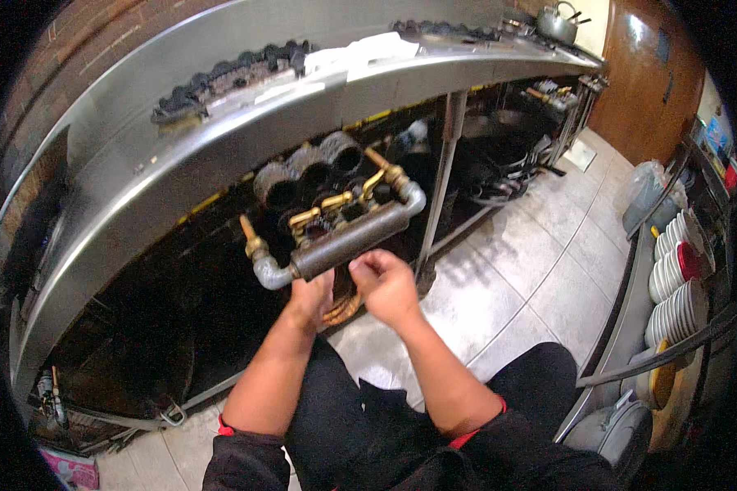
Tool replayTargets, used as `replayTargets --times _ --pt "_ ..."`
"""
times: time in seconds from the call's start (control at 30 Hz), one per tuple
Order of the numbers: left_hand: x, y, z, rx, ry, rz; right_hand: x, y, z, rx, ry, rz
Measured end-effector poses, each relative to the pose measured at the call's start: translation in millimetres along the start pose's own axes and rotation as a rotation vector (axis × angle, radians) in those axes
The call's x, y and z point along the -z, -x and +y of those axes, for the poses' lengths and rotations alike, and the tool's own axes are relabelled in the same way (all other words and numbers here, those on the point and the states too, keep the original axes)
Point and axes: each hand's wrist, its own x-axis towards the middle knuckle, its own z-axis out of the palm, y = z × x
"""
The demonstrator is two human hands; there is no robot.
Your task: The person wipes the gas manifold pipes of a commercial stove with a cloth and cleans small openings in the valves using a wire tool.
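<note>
In front of me, below the steel cooktop, a dark gas manifold pipe [352, 241] runs at a slant, with grey elbows at both ends. Brass valves [336, 200] with yellow handles line its far side. My left hand [309, 299] reaches up against the underside of the pipe near its left end; its fingers are mostly hidden. Just right of it, my right hand [387, 288] is closed, thumb and fingers pinched together by the pipe's lower edge. Whatever it pinches is too small to make out. A coiled orange-brown hose [344, 311] hangs between my hands.
Above is the steel cooktop [196, 151] with blackened grates [229, 78] and a white cloth [364, 53]. A metal leg [449, 155] stands right of the pipe. Stacked plates [675, 315] fill a rack at right. Pans [499, 176] lie under the cooktop.
</note>
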Motion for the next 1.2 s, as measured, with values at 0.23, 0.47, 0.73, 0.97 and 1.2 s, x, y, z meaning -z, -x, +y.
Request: replayTargets --times 0.23,0.47,0.73,0.97,1.2 --pt "-53 13 -13 0.361 0.271 0.154 -8 -10 21 -0.073 -0.082 0.13" --pt "-51 -19 -29 0.317 0.573 -0.181 -3 -33 48 0.086 -0.188 0.132" --pt "-43 -42 -35 0.573 0.611 -0.207 29 -49 84 -0.116 -0.724 0.061" --pt "-50 -12 -22 0.167 0.232 -0.299 94 -4 55 -0.211 -0.875 0.418" --pt "-40 42 26 0.051 -0.097 -0.519 69 91 -6 -0.098 -0.3 0.272"
